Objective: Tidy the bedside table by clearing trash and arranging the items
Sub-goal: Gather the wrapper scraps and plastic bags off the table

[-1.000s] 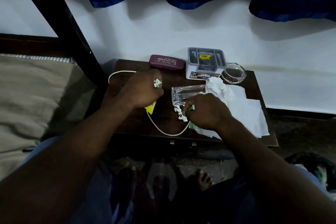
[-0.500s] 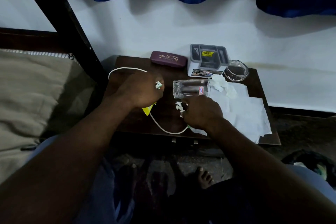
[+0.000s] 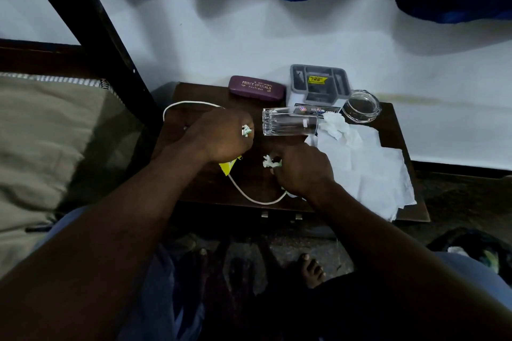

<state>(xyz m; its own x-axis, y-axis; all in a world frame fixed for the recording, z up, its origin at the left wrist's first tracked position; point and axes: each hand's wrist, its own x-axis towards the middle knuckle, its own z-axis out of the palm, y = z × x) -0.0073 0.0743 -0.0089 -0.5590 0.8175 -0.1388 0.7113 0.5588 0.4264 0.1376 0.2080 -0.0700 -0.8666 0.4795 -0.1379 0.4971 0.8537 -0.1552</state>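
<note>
Glass (image 3: 289, 125) lies on its side, left-right, mouth toward the tissue (image 3: 360, 163). Left hand (image 3: 221, 137) fists wrappers (image 3: 246, 130); right hand (image 3: 302, 171), knuckles up, pinches a scrap (image 3: 268, 161).

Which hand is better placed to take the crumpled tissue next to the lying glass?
Probably the right hand: it is nearer the crumpled tissue, though it pinches a paper scrap. The left hand grips wrappers beyond the glass.

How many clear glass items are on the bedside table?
2. A drinking glass lies on its side in the middle of the table; a round dish sits back right, beside the grey organiser. More could be hidden from view.
</note>
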